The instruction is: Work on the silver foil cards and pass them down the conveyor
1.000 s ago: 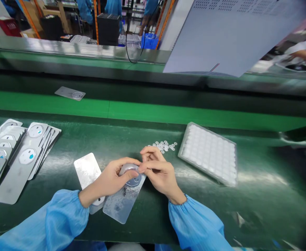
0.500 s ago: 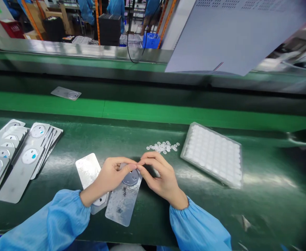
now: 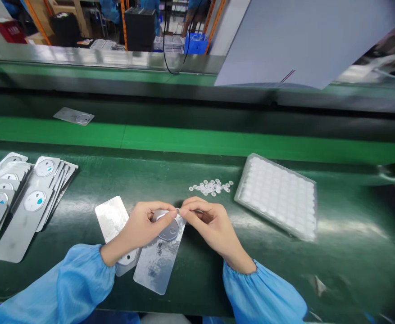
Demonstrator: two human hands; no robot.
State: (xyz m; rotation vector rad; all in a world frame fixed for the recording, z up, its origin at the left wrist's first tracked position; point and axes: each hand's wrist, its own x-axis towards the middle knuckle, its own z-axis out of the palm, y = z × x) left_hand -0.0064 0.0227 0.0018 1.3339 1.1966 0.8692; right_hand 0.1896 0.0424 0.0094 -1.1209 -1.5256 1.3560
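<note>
- The plate [image 3: 156, 265] lies flat on the tabletop [image 3: 116, 180], directly in front of the person and between the two sleeves.
- Its long axis runs away from the person and leans a little to the right. The end with the round disc [image 3: 170, 231] is the far end.
- The left hand [image 3: 139, 231] comes from the left side and is closed on this far end. Its thumb lies across the disc and the other fingers curl at the plate's left edge.
- The right hand [image 3: 214, 225] comes from the right. Its fingers [image 3: 188, 211] are pinched together, thumb against forefinger, at the far right corner of the plate and just beside the left thumb tip.
- I cannot tell whether something small is held in this pinch; it is too small to see.
- Both hands meet at the disc, so neither is clearly nearer. The disc lies just left of and below the right fingertips.
- A second plate [image 3: 111, 218] lies partly under the left hand and wrist.
- The loose white pieces [image 3: 212, 186] lie beyond the right hand, near it, and the tray [image 3: 280, 195] is farther to the right.
- A stack [image 3: 21, 202] of similar plates lies well apart on the left.
</note>
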